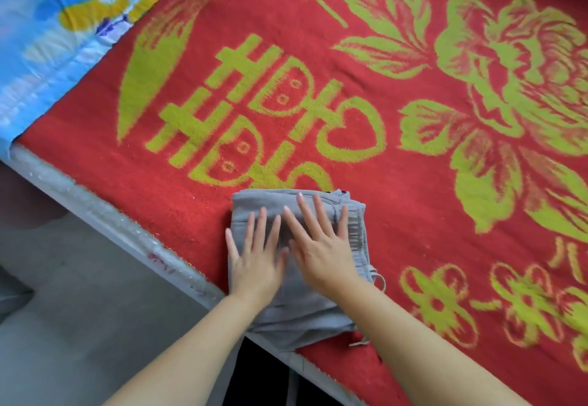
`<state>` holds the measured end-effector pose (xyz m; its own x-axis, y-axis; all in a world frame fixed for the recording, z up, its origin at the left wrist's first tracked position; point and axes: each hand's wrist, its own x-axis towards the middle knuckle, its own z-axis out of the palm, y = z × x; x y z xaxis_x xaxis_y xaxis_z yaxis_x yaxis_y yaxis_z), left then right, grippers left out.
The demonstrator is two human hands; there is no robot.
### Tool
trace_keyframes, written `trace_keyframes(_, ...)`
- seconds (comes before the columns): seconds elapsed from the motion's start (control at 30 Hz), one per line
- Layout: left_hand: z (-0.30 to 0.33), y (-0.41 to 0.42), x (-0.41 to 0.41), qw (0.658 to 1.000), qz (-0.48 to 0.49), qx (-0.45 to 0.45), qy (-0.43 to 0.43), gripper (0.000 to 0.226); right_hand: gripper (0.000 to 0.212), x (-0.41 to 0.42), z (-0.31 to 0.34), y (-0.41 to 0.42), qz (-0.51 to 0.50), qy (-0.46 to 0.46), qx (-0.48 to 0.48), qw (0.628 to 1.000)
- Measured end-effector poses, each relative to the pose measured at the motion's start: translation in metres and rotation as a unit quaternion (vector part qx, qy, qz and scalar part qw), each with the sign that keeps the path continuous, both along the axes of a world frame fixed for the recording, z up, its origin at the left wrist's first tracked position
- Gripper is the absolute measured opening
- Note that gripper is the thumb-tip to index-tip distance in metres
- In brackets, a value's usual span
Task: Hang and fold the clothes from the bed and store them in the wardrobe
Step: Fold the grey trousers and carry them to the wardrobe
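Observation:
A grey garment (305, 313), folded into a compact rectangle with an elastic waistband and a drawstring at its right side, lies near the front edge of the bed. My left hand (254, 259) lies flat on its left half, fingers straight and spread. My right hand (321, 246) presses flat on its right half, fingers straight and pointing away from me. The two hands sit side by side, almost touching. The garment's near edge reaches the bed's edge.
The bed is covered by a red blanket (413, 167) with yellow-green flowers and characters. A blue patterned quilt (54, 30) lies at the far left. The bed's pale edge (105, 214) runs diagonally, with grey floor (79, 310) to the left below it.

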<state>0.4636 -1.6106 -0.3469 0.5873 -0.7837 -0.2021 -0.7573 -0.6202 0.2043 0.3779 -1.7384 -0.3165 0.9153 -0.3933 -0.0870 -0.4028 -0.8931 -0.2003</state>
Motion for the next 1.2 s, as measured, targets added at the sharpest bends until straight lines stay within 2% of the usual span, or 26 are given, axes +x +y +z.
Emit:
trace_keyframes(0.07,-0.01,-0.017,0.023,1.0,-0.012,0.004,0.003,0.061,0.054,0.004,-0.021,-0.025,-0.009,0.073,0.017,0.997)
trace_keyframes(0.13,-0.03,-0.025,0.043,1.0,-0.008,0.019,0.013,0.063,0.056,0.0,-0.044,-0.054,-0.047,0.091,0.014,0.995)
trace_keyframes(0.2,-0.053,-0.027,0.053,0.999,0.002,0.026,0.028,0.07,0.057,-0.004,-0.062,-0.065,-0.053,0.062,0.042,0.996)
trace_keyframes(0.27,-0.057,-0.027,0.054,0.999,0.003,0.033,0.02,0.072,0.056,-0.005,-0.06,-0.062,-0.06,-0.016,0.106,0.992)
trace_keyframes(0.33,-0.054,-0.025,0.046,0.998,0.014,0.057,0.027,0.071,0.057,-0.023,-0.052,-0.064,-0.144,-0.106,0.188,0.966)
trace_keyframes(0.4,-0.043,-0.018,0.035,0.998,0.019,0.062,0.028,0.07,0.062,-0.055,-0.038,-0.075,-0.29,-0.148,0.275,0.905)
trace_keyframes(0.47,-0.028,-0.012,0.016,0.998,-0.012,0.054,0.039,0.068,0.065,-0.094,-0.027,-0.079,-0.389,-0.081,0.421,0.816)
trace_keyframes(0.53,-0.011,-0.006,-0.019,0.996,-0.062,0.049,0.037,0.064,0.067,-0.123,-0.02,-0.065,-0.383,0.018,0.555,0.739)
trace_keyframes(0.57,-0.003,-0.005,-0.036,0.996,-0.069,0.044,0.043,0.063,0.064,-0.132,-0.021,-0.058,-0.383,0.041,0.591,0.709)
trace_keyframes(0.67,-0.006,0.001,-0.068,0.993,-0.043,0.078,0.074,0.06,0.025,-0.135,-0.019,-0.047,-0.395,0.046,0.682,0.613)
trace_keyframes(0.7,-0.01,0.005,-0.072,0.991,-0.024,0.1,0.09,0.06,0.012,-0.134,-0.015,-0.046,-0.392,0.056,0.702,0.592)
trace_keyframes(0.77,-0.014,0.012,-0.073,0.987,-0.005,0.119,0.104,0.061,0.012,-0.14,-0.004,-0.046,-0.405,0.082,0.7,0.582)
trace_keyframes(0.83,-0.011,0.019,-0.071,0.987,-0.003,0.114,0.111,0.06,0.018,-0.15,0.013,-0.051,-0.412,0.11,0.678,0.599)
trace_keyframes(0.93,-0.004,0.031,-0.065,0.986,-0.016,0.115,0.121,0.061,0.02,-0.154,0.054,-0.065,-0.334,0.204,0.604,0.694)
trace_keyframes(0.97,-0.001,0.036,-0.064,0.986,-0.022,0.111,0.118,0.062,0.021,-0.144,0.069,-0.067,-0.302,0.21,0.599,0.712)
trace_keyframes(1.07,0.004,0.052,-0.067,0.989,-0.037,0.087,0.112,0.064,0.021,-0.096,0.098,-0.057,-0.249,0.152,0.648,0.703)
trace_keyframes(1.13,0.006,0.054,-0.07,0.991,-0.041,0.071,0.108,0.064,0.012,-0.06,0.103,-0.048,-0.277,0.105,0.683,0.668)
trace_keyframes(1.2,0.007,0.055,-0.069,0.991,-0.012,0.046,0.121,0.064,0.008,-0.029,0.097,-0.036,-0.303,0.081,0.683,0.66)
